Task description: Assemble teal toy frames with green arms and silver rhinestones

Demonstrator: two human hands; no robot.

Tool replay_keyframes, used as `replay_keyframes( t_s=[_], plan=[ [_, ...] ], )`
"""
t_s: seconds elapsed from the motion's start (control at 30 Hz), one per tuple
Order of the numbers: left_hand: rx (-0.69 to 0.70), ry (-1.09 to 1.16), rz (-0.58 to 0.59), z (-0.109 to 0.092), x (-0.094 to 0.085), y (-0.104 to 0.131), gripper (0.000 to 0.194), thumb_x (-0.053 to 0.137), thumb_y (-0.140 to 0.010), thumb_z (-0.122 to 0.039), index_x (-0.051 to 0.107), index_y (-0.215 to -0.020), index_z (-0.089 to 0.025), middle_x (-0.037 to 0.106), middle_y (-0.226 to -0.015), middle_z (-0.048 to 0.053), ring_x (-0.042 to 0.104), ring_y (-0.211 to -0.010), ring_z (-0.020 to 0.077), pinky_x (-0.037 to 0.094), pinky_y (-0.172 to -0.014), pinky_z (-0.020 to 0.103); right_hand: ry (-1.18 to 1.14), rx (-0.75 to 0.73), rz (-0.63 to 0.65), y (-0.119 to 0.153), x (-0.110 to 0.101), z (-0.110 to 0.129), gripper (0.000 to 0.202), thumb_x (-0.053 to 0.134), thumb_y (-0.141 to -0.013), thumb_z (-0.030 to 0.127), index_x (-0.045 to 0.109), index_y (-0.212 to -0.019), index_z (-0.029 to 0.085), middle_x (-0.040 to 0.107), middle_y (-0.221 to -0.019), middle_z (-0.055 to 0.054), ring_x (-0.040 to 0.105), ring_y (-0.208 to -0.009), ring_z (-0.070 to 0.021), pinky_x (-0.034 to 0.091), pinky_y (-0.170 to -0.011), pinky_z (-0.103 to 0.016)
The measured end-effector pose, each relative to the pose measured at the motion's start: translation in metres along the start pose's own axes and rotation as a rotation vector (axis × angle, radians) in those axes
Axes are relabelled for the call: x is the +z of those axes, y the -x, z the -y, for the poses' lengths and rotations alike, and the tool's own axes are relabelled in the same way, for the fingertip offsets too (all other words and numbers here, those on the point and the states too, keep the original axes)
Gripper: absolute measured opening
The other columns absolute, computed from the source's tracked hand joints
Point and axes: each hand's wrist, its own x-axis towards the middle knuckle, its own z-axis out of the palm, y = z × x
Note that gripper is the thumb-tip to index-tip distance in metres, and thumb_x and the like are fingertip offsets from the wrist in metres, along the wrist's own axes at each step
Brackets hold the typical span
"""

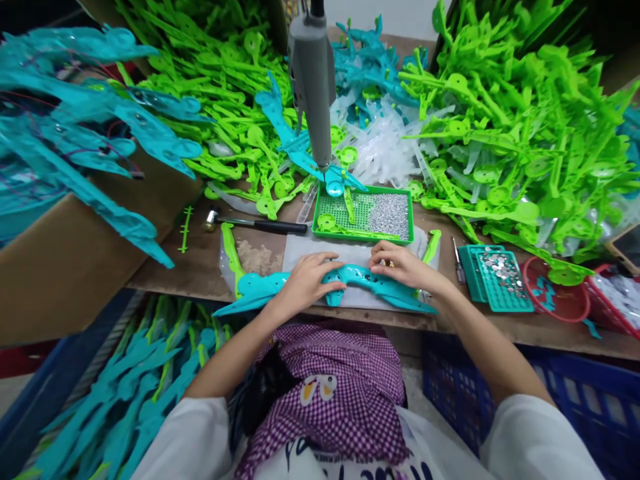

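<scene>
A long blue plastic part (357, 275) lies across the front edge of the table, with light green pieces at both ends. My left hand (311, 277) is closed on its middle, thumb and fingers around the blue plastic. My right hand (395, 263) has its fingers bent together at the top of the part, right of centre; what is between the fingertips is too small to make out. Just behind the hands stands a green tray (364, 239) with small silver pieces (390, 215) and a few light green parts. Above its back edge hangs a grey electric screwdriver (313, 93).
A hammer (265, 225) lies behind my left hand. Heaps of green parts (525, 147) and clear pieces (383, 143) fill the back. At right are teal trays (504, 303) and a red bowl (575, 310). A cardboard box (90, 260) of blue parts stands left.
</scene>
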Motion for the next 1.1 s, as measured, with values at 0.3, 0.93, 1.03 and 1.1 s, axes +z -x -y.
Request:
replay_keyframes(
  t_s=[0.3,0.93,1.03,1.1],
  plan=[
    [-0.103,0.018,0.08,0.009,0.002,-0.006,0.044,0.071,-0.077,-0.049,0.067,-0.115,-0.027,0.066,-0.116,0.004,0.052,-0.114,0.0242,0.039,-0.099,0.041,0.181,-0.169,0.456,-0.034,-0.009,0.0,0.024,0.044,-0.096,0.03,0.062,-0.094,0.014,0.053,-0.096,-0.007,0.053,-0.085,-0.0147,0.044,-0.081,-0.031],
    [-0.1,0.005,0.098,0.009,0.002,-0.003,0.046,0.069,-0.079,-0.051,0.064,-0.117,-0.027,0.065,-0.118,0.004,0.048,-0.116,0.0255,0.035,-0.099,0.043,0.106,0.143,0.382,-0.029,0.003,-0.003,0.034,0.058,-0.085,0.029,0.046,-0.114,0.017,0.056,-0.098,-0.006,0.053,-0.084,-0.0149,0.042,-0.073,-0.027],
    [-0.096,-0.006,0.097,0.008,0.002,-0.004,0.045,0.069,-0.078,-0.05,0.064,-0.116,-0.026,0.065,-0.117,0.005,0.049,-0.115,0.0261,0.035,-0.099,0.043,0.11,0.288,0.441,-0.036,0.003,-0.005,0.035,0.065,-0.079,0.029,0.049,-0.109,0.019,0.06,-0.089,-0.002,0.054,-0.075,-0.0139,0.04,-0.066,-0.025],
    [-0.089,-0.003,0.099,0.007,0.001,-0.004,0.045,0.069,-0.078,-0.049,0.064,-0.116,-0.025,0.064,-0.117,0.005,0.049,-0.115,0.0262,0.036,-0.098,0.043,0.119,0.326,0.483,-0.04,0.004,-0.006,0.033,0.069,-0.075,0.027,0.053,-0.103,0.019,0.062,-0.085,-0.001,0.055,-0.073,-0.014,0.039,-0.064,-0.025]
  ],
)
